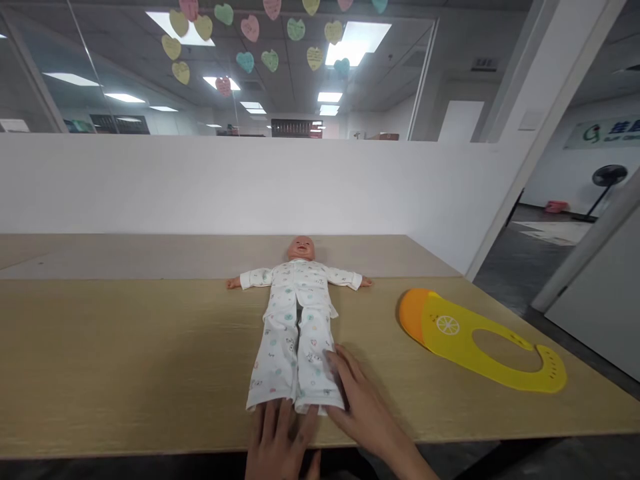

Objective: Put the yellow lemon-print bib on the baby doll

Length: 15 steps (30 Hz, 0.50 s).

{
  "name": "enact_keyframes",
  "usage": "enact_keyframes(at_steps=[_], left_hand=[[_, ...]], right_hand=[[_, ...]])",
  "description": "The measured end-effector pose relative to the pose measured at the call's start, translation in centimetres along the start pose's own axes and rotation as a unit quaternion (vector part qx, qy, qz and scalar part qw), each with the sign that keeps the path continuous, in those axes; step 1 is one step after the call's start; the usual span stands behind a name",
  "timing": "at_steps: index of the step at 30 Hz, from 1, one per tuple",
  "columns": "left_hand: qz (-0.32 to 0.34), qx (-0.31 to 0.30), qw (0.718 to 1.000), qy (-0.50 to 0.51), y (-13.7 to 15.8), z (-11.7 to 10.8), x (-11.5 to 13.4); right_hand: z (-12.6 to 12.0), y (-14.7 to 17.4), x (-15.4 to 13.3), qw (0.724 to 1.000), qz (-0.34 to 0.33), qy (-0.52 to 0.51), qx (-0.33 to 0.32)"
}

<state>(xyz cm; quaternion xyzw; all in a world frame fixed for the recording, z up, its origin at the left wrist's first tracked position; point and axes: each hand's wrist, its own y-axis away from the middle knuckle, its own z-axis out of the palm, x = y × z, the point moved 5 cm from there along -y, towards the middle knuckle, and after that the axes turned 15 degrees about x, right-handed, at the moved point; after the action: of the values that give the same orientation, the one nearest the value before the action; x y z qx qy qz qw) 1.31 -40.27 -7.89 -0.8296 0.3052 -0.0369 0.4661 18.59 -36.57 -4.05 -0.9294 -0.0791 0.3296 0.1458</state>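
A baby doll [301,249] lies on its back on the table, head toward the wall and arms stretched out sideways. It wears a white patterned top [300,275] and matching trousers [275,357]; the legs' lower ends are covered by the cloth. At the cuff of the left trouser leg is my left hand [277,443], its fingers apart and the tips at the hem. My right hand [365,407] rests along the outer side of the right trouser leg, fingers extended and thumb near the hem. Neither hand visibly grips the cloth.
A yellow bib [465,333] with an orange pocket lies flat on the wooden table [150,360], to the right of the doll. Behind the table stands a white wall [200,183] with glass above and heart-shaped notes. A doorway opens at the right, with a black fan [609,175] beyond.
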Motion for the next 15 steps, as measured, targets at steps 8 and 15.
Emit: enact_keyframes(at_steps=[8,15], left_hand=[[-0.073,-0.081,0.994,0.029,-1.6,0.1,0.7],[-0.127,-0.047,0.984,0.115,1.5,2.9,2.5]], right_hand=[[-0.2,0.0,0.5,0.999,0.021,-0.036,0.027],[-0.1,-0.1,0.7,0.999,0.014,-0.044,0.020]])
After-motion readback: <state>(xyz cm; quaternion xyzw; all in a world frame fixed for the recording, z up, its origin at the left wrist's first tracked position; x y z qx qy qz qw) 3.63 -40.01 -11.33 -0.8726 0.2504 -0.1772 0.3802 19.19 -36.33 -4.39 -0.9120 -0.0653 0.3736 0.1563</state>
